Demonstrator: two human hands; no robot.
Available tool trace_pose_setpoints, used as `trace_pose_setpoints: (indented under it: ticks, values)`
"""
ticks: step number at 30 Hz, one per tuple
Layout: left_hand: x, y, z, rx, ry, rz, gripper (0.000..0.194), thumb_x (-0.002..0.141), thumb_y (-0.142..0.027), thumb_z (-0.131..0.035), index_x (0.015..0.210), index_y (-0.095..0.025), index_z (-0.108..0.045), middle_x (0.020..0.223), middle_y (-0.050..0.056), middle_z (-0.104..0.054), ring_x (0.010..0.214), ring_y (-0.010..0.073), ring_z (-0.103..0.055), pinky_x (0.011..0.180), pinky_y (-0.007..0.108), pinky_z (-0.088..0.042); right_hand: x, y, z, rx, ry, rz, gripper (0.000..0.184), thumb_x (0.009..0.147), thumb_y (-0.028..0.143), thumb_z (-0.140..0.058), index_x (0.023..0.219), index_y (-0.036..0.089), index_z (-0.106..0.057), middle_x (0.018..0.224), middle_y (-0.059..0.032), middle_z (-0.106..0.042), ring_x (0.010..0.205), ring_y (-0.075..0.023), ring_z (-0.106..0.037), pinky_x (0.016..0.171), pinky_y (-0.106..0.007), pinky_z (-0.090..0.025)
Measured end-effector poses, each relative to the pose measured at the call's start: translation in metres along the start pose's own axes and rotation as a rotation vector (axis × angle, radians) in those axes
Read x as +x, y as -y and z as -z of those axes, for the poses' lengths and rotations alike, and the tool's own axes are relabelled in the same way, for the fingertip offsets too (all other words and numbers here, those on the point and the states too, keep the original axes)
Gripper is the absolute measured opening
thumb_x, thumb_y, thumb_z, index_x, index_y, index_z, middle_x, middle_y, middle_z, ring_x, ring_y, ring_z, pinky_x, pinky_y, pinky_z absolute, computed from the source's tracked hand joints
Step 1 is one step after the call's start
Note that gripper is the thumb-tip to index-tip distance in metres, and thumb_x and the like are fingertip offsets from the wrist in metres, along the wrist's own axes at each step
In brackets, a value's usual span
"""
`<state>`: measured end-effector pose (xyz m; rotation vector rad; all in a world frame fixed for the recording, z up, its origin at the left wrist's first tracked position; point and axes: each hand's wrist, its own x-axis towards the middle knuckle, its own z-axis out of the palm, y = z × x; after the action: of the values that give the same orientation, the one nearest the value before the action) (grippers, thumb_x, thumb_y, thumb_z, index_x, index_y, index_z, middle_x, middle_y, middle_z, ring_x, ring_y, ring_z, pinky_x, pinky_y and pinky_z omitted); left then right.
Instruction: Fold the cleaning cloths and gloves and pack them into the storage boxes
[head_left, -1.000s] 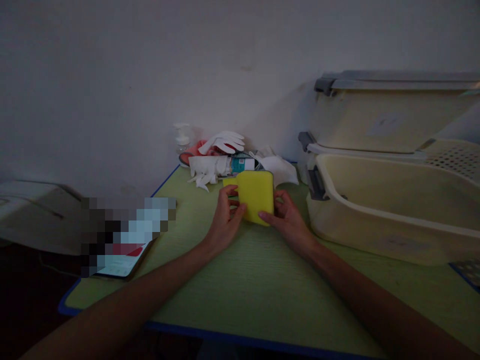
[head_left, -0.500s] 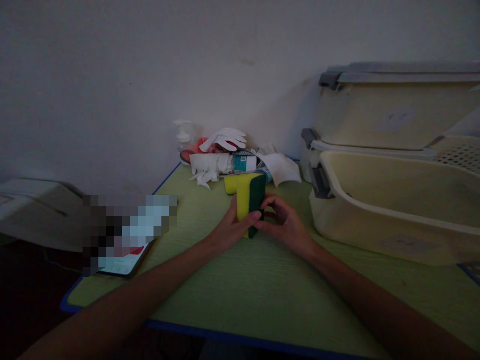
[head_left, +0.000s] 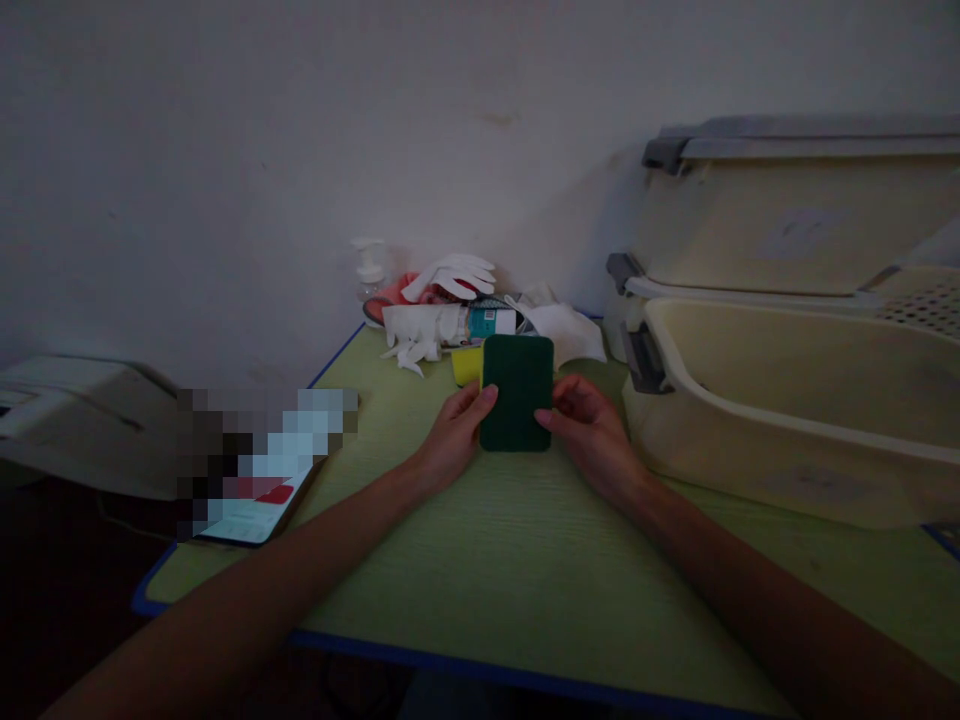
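Upright above the table, a sponge point(head_left: 517, 393) turns its dark green scouring face toward me, with a thin yellow strip along its left edge. My left hand point(head_left: 457, 425) grips that left edge, thumb on the green face and fingers behind. At the lower right edge, my right hand point(head_left: 592, 430) pinches the sponge with its thumb in front; its other fingers are curled and partly hidden. Behind it lies a second yellow piece point(head_left: 466, 366), which looks like another sponge, partly covered from view.
White gloves point(head_left: 454, 275), a labelled bottle point(head_left: 491, 321), a white cloth point(head_left: 566, 335) and a pump bottle point(head_left: 367, 265) crowd the table's far end. Cream bins point(head_left: 765, 490) with grey handles stand at right. A lit device point(head_left: 247, 515), partly pixelated, lies at left on the green table point(head_left: 480, 580).
The sponge has turned from edge-on, with yellow and green showing, to its green face toward me. My right hand has shifted slightly right along with its edge.
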<state>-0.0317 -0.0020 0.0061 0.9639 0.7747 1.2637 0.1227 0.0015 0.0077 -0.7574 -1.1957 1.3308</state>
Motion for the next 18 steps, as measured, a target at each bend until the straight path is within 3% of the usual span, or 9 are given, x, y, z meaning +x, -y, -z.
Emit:
trace_pose_setpoints:
  ticks: [6, 13, 18]
  values:
    - [0.0019, 0.0018, 0.0015, 0.005, -0.026, 0.018, 0.046, 0.054, -0.05, -0.077, 0.079, -0.012, -0.067, 0.068, 0.003, -0.065, 0.065, 0.0134, -0.058, 0.062, 0.026, -0.046, -0.002, 0.0063, -0.0032, 0.141, 0.066, -0.088, 0.034, 0.053, 0.019, -0.079, 0.062, 0.02, -0.046, 0.063, 0.0071, -0.052, 0.06, -0.0083, -0.047, 0.055, -0.021, -0.037]
    - [0.0014, 0.0037, 0.0041, 0.154, -0.071, -0.069, 0.029, 0.066, -0.041, -0.069, 0.073, -0.013, -0.064, 0.069, 0.001, -0.062, 0.068, 0.0126, -0.054, 0.066, 0.025, -0.042, -0.0037, 0.0057, -0.0033, 0.148, 0.096, -0.088, 0.029, 0.057, 0.022, -0.078, 0.062, 0.02, -0.05, 0.066, 0.0056, -0.055, 0.061, -0.0088, -0.048, 0.057, -0.022, -0.038]
    - [0.0027, 0.0037, 0.0048, 0.152, -0.164, -0.112, 0.027, 0.072, -0.027, -0.064, 0.095, -0.018, -0.055, 0.081, 0.0, -0.062, 0.076, 0.0129, -0.056, 0.071, 0.025, -0.043, -0.0042, 0.0036, -0.0026, 0.133, 0.156, -0.113, 0.023, 0.058, 0.022, -0.078, 0.069, 0.022, -0.057, 0.074, 0.0039, -0.057, 0.069, -0.0103, -0.052, 0.062, -0.023, -0.04]
